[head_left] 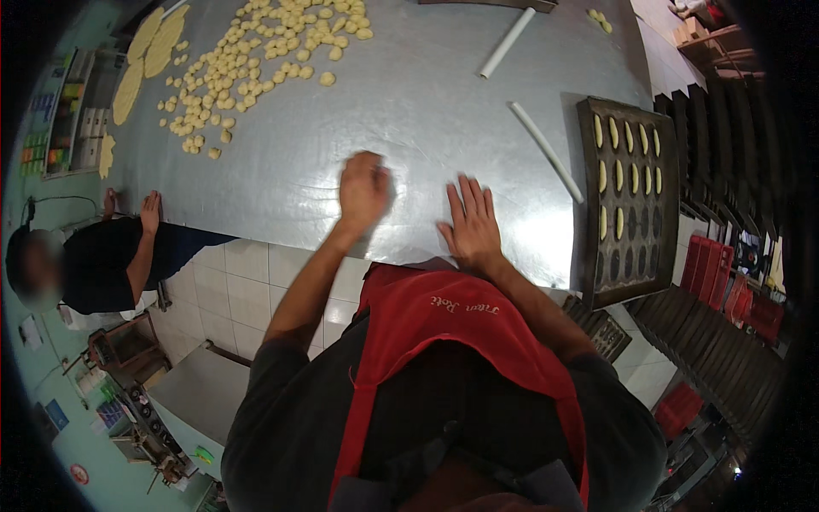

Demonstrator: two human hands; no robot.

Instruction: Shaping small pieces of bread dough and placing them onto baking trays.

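My left hand [363,192] is at the steel tabletop [426,102], slightly blurred, its fingers curled; I cannot make out whether it holds anything. Just right of it, my right hand [469,220] lies open near the front edge, fingers apart and empty. A white rod [546,152] lies to its upper right, beside a dark moulded tray [597,282] with several pale elongated dough pieces [633,177]. Another white rod [507,44] lies farther back. Many small dough balls [327,78] are spread over the back left of the table, beside flattened dough sheets [128,90].
A co-worker [102,264] in dark clothing is at the table's left, hands at its edge. A metal-topped unit [200,392] stands behind on the tiled floor [247,290]. Stacked dark trays [717,154] and red crates [704,269] line the right side.
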